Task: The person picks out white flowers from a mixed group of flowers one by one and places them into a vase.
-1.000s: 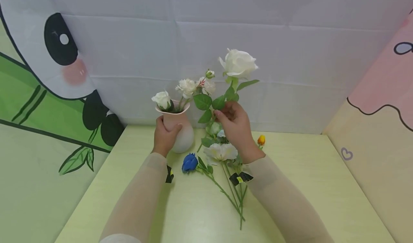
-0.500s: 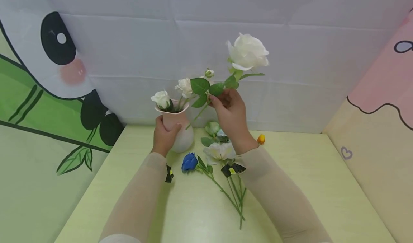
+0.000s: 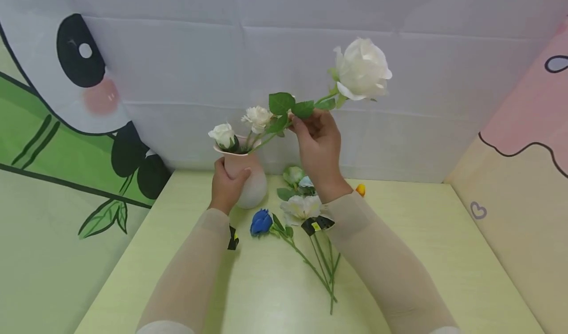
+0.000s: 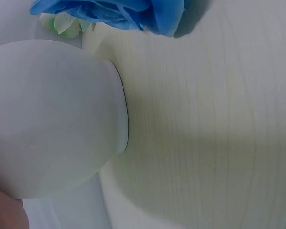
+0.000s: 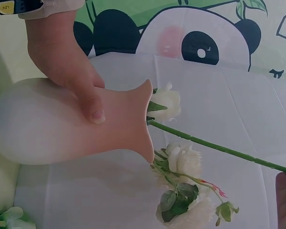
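Nearest, the right sleeve (image 3: 381,260) overhangs at least five loose flowers (image 3: 301,208), one a blue rose (image 3: 261,222); lowered, it could drag them. Beyond, the left hand (image 3: 225,188) grips one vase (image 3: 254,191) on the table (image 3: 421,240); the right hand (image 3: 323,149) pinches one large white rose (image 3: 363,70), its slanted stem (image 5: 221,147) seemingly just inside the vase; pushing crookedly could dislodge the three blooms (image 5: 183,160) and one bud (image 5: 226,211) there.

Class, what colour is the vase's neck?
Peachy pink; the vase's neck shows best in the right wrist view.

Vase (image 3: 254,188) on table (image 3: 137,255), blooms (image 3: 223,135) inside, loose flowers (image 3: 301,208) right, sheet (image 3: 426,97) behind
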`<act>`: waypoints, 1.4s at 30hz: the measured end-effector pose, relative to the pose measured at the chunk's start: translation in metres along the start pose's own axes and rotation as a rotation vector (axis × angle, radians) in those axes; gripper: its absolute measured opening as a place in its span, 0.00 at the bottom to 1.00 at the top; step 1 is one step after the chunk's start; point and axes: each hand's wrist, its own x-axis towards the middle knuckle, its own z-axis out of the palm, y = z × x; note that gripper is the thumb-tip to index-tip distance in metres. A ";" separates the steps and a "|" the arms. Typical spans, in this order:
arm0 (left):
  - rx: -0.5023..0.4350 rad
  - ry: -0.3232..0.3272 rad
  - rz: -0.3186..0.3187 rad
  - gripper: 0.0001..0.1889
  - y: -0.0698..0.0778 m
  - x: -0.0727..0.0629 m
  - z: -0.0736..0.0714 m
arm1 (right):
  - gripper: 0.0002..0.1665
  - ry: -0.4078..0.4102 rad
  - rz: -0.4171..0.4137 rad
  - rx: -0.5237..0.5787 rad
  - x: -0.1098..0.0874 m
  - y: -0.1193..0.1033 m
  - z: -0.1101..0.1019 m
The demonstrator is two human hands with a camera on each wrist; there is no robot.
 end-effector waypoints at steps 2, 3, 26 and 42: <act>0.000 -0.005 0.003 0.47 0.000 0.001 0.000 | 0.10 0.014 -0.016 0.005 0.002 0.000 0.001; 0.000 -0.007 0.004 0.47 0.000 0.001 0.000 | 0.10 0.019 -0.020 0.009 0.003 0.001 0.002; 0.011 -0.016 -0.032 0.49 -0.001 0.002 -0.003 | 0.13 -0.034 0.044 -0.197 0.003 0.028 0.029; 0.005 -0.001 0.007 0.48 -0.003 0.002 -0.001 | 0.12 -0.166 0.115 -0.448 -0.003 0.049 0.037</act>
